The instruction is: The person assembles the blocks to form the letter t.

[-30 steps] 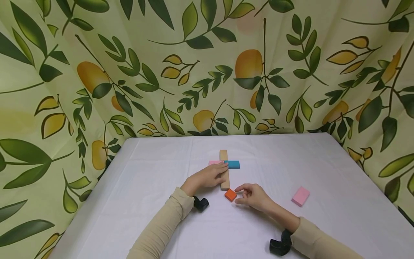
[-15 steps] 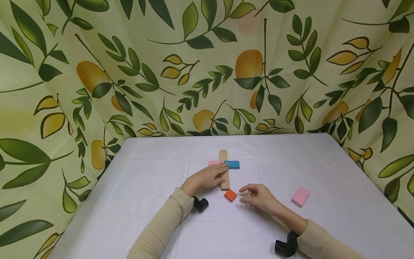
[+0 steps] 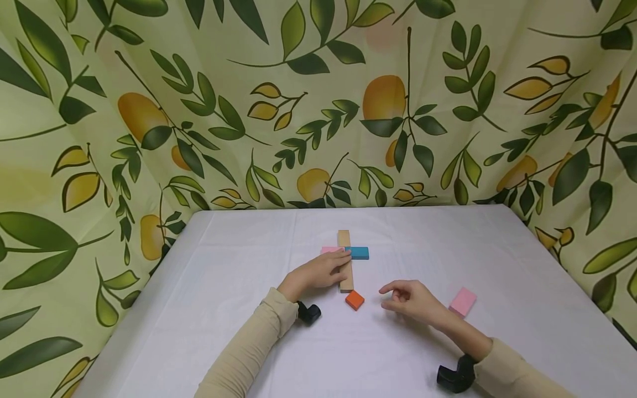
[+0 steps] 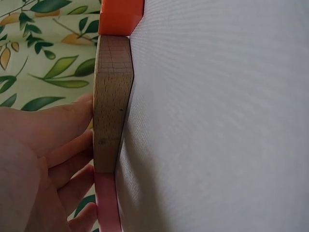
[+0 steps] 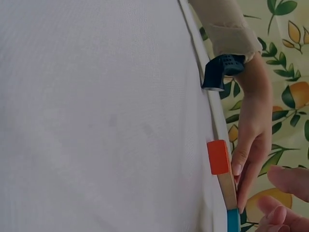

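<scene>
My left hand (image 3: pixel 318 271) lies over a cross of flat blocks, its fingers resting on top of them. Under it are a plain wooden block (image 3: pixel 346 282), a pink block (image 3: pixel 330 250) and a blue block (image 3: pixel 359 253); another wooden piece (image 3: pixel 344 237) sticks out at the far end. In the left wrist view the thumb touches the top edge of the wooden block (image 4: pixel 112 111). An orange block (image 3: pixel 355 300), turned like a diamond, meets the near end of the wood. To its right hovers my right hand (image 3: pixel 410 300), fingers loosely bent, holding nothing.
A loose pink block (image 3: pixel 463 302) lies on the white tablecloth (image 3: pixel 239 260) beyond the right forearm. Black wrist cameras (image 3: pixel 309 314) hang at both cuffs. A leaf-and-fruit patterned curtain (image 3: pixel 318 110) stands behind the table.
My right hand has drawn back to the right, away from the orange block, towards the loose pink block. The left hand and the blocks have stayed in place.
</scene>
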Motion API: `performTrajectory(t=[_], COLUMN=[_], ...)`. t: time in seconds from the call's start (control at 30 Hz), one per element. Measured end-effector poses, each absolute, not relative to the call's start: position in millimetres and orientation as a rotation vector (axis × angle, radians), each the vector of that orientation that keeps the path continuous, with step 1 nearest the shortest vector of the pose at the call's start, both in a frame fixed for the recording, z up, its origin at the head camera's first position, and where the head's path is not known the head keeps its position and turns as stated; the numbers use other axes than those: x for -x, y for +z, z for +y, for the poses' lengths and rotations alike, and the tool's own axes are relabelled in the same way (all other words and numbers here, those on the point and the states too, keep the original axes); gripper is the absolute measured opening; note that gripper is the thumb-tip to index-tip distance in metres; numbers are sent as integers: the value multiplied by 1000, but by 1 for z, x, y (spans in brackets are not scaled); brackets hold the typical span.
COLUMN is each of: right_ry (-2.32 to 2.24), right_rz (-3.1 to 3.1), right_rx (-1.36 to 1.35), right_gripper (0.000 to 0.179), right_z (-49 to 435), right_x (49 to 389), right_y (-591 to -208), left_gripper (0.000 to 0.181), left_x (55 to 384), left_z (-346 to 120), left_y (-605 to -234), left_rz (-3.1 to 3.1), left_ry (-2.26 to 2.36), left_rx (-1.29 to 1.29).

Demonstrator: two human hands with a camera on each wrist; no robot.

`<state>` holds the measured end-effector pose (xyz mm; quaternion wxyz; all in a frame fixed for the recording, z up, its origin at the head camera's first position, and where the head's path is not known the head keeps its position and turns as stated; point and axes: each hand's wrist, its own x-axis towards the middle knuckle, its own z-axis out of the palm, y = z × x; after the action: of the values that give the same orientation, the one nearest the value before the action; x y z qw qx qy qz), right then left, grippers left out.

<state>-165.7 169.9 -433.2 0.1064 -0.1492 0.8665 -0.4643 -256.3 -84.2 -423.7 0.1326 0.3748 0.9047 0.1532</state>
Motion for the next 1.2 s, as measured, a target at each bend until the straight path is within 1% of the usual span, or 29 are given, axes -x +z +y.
performTrajectory(t=[0.57, 1.2], right_ry=[-1391, -1383], right_rz=[2543, 2463], right_rx=[583, 598], right_gripper=[30, 34], right_z=[208, 250], right_x=[166, 166], right_y=[-423, -416], left_gripper=[55, 54], left_x=[256, 259], left_z=[-86, -84], left_y=[-423, -427], left_rz=[2614, 2610], left_ry=[471, 455], left_rx=[-1087, -1096])
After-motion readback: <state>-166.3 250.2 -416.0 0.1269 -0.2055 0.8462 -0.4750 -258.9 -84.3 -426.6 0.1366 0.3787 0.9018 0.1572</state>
